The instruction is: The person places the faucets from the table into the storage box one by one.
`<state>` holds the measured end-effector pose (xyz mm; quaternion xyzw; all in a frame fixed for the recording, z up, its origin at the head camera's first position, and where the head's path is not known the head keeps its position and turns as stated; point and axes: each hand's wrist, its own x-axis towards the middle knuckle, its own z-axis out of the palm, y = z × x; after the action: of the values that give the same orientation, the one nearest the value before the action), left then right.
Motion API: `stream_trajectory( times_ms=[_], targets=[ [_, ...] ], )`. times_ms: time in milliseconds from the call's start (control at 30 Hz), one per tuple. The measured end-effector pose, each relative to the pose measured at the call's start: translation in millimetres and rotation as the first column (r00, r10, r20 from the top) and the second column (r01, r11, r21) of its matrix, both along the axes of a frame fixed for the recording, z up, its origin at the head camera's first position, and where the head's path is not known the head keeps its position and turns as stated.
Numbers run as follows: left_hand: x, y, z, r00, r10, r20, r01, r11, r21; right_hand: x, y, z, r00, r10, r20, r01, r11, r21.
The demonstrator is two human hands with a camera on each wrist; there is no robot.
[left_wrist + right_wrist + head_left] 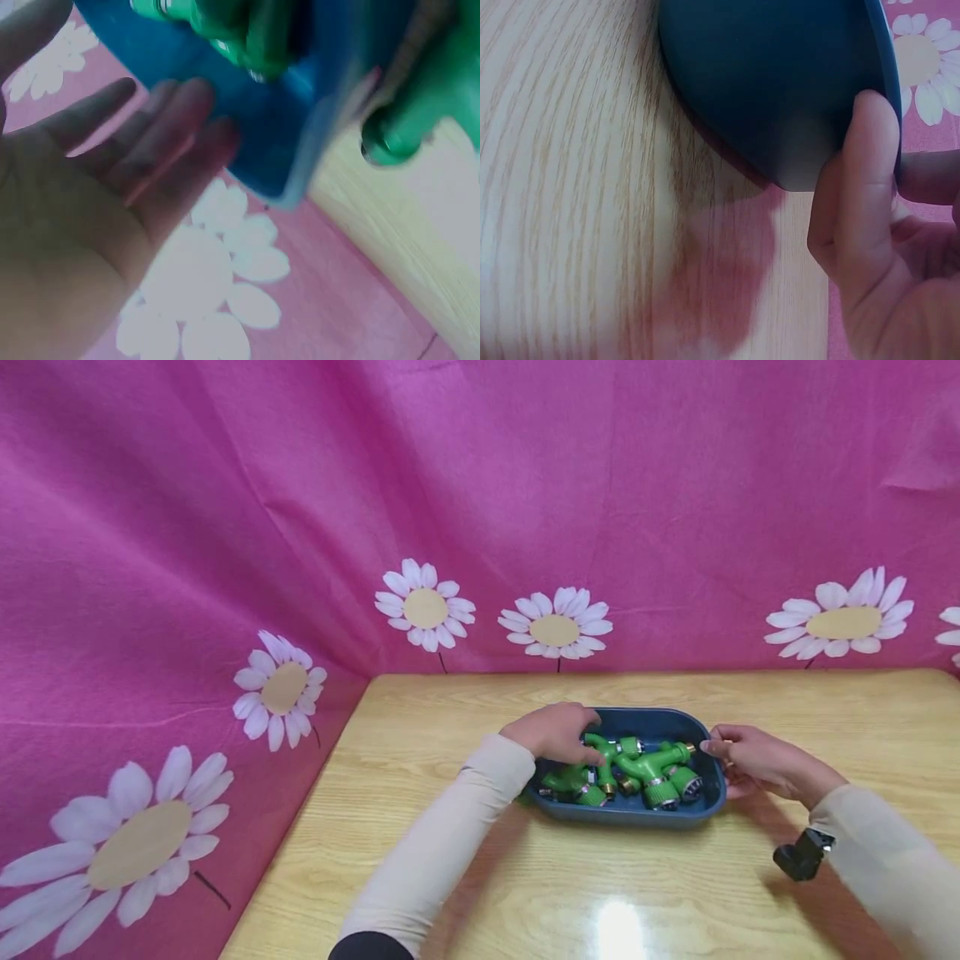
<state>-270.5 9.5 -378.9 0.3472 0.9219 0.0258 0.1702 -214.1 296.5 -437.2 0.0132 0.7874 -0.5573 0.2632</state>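
A dark blue oblong tub [622, 817] stands on the table with several green plastic taps [647, 766] piled inside, some showing brass threaded ends. My left hand [553, 733] reaches over the tub's left end. In the left wrist view its fingers [169, 142] are spread and nearly straight beside the tub wall, holding nothing. At the opposite end, my right hand [768, 764] pinches the rim between thumb and fingers, seen closely in the right wrist view. Another green tap [427, 112] shows outside the tub in the left wrist view; my left arm mostly hides it from the head view.
The light wood table [675, 893] meets a pink cloth [480, 485] with white daisies at its back and left side. A small black device [804, 855] is strapped to the right wrist. Glare shines on the tabletop near the front.
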Motion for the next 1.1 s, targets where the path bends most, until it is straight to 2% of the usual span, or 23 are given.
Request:
stream_trajectory(
  times_ms=[100, 233, 333, 433, 667, 833, 1100],
  targets=[
    [-6.8, -10.7, 6.6, 1.0, -0.021, -0.023, 0.024, 0.994, 0.106, -0.4, 1.0, 1.2, 1.0, -0.002, 0.001, 0.002, 1.0, -0.004],
    [-11.2, -29.1, 14.7, 1.0, 0.028, -0.012, -0.025, 0.979, 0.2, -0.7, 0.2, 2.2, 1.0, 0.003, -0.001, -0.003, 1.0, -0.004],
    [-14.4, -42.0, 17.2, 0.998, 0.068, -0.004, -0.065, 0.972, 0.225, -1.1, 0.8, 3.1, 1.0, -0.001, -0.001, 0.001, 1.0, -0.006],
    [-17.0, -53.7, 17.0, 0.996, 0.089, -0.004, -0.086, 0.973, 0.213, -0.8, 1.6, 3.7, 1.0, -0.001, 0.002, 0.001, 1.0, -0.006],
    [-21.4, -74.4, 12.2, 0.996, 0.07, -0.048, -0.062, 0.988, 0.14, 1.3, 2.0, 3.4, 1.0, 0.002, 0.003, -0.002, 1.0, -0.004],
    [-21.3, -84.0, 7.9, 0.988, 0.117, -0.097, -0.11, 0.991, 0.076, 1.8, 2.1, 2.4, 1.0, 0.001, -0.004, -0.001, 1.0, -0.004],
    [-16.7, -96.5, -9.3, 0.986, 0.169, -0.016, -0.168, 0.985, 0.043, 0.4, -0.2, 0.8, 1.0, -0.005, -0.018, 0.005, 1.0, 0.014]
  ],
)
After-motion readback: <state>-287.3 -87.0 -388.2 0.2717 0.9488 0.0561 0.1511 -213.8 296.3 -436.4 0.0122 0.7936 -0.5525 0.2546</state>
